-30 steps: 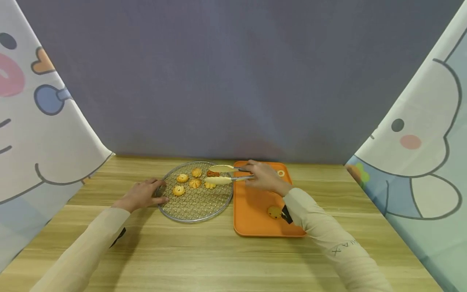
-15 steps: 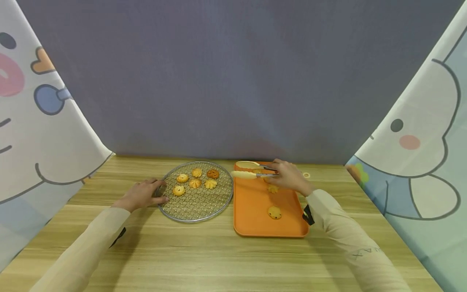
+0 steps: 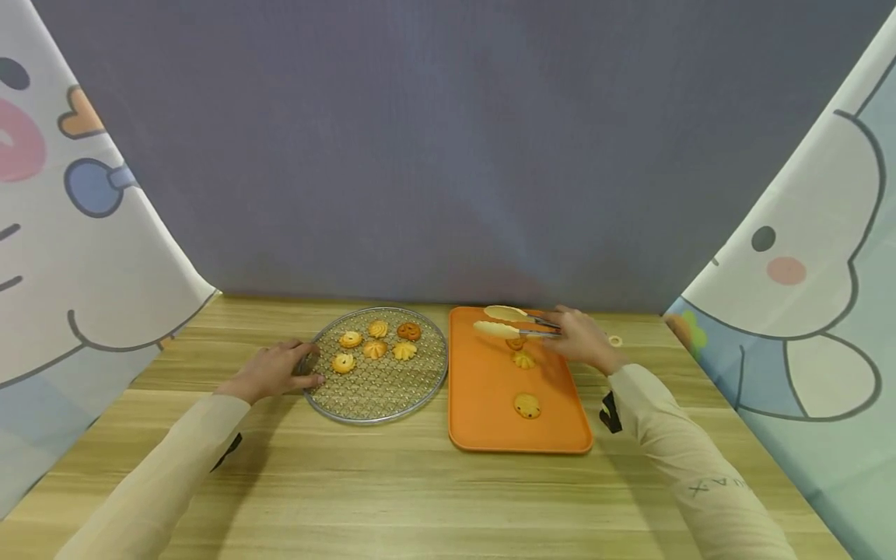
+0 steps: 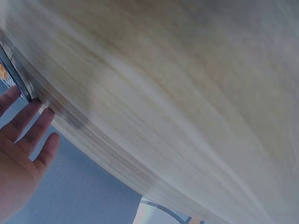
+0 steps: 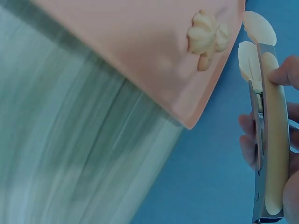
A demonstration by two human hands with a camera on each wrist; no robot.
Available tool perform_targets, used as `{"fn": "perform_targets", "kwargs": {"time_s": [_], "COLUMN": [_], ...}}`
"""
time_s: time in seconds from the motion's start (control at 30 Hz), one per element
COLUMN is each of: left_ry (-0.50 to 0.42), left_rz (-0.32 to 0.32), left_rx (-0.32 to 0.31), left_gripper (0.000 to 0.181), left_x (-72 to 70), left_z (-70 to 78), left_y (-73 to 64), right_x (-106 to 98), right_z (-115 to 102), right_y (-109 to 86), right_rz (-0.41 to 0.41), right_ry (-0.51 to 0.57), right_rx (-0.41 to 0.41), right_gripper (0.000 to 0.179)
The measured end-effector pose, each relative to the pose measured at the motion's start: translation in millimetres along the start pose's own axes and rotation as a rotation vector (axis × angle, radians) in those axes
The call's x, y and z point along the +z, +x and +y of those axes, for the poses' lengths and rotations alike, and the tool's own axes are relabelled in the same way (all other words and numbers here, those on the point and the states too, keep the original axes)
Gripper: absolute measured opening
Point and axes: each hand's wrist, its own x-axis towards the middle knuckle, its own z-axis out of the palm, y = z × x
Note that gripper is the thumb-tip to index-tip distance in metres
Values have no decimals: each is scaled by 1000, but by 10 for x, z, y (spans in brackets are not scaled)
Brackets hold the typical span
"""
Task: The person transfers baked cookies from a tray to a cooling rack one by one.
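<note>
My right hand (image 3: 581, 339) grips a pair of tongs (image 3: 535, 330) with cream tips; in the right wrist view, thumb and fingers wrap the tongs' handles (image 5: 273, 140). The tips stand apart over the far part of the orange tray (image 3: 490, 424), nothing held between them. Beneath and near them lie a brown pretzel-shaped cookie (image 3: 516, 343), partly hidden, and a flower-shaped cookie (image 3: 523, 359). A round dotted cookie (image 3: 528, 405) lies nearer. My left hand (image 3: 273, 372) rests at the left rim of the round mesh tray (image 3: 371, 397), its fingers extended in the left wrist view (image 4: 28, 130).
On the mesh tray sit several yellow piped cookies (image 3: 374, 349) and a brown pretzel-shaped cookie (image 3: 409, 332). Both trays stand side by side on a wooden table (image 3: 364, 490). A grey cloth wall (image 3: 434, 155) rises behind, with printed cloth at both sides.
The tongs have let go of the brown pretzel-shaped cookie on the mesh tray. My right hand has moved them rightward over the orange tray. My left hand has stayed at the rim.
</note>
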Motion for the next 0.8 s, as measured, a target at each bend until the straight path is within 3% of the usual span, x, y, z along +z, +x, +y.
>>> {"fn": "perform_targets", "kwargs": {"time_s": [0.6, 0.8], "left_ry": [8, 1], "left_rz": [-7, 2], "left_rx": [-4, 2], "left_gripper": [61, 61], "left_x": [30, 25], "left_z": [-20, -9], "left_y": [-3, 1], "right_x": [82, 89], "right_z": [116, 145], "right_y": [-56, -45], "right_rz": [-74, -72], "right_ry": [42, 39], "right_rx": [97, 94], "right_gripper": [43, 41]}}
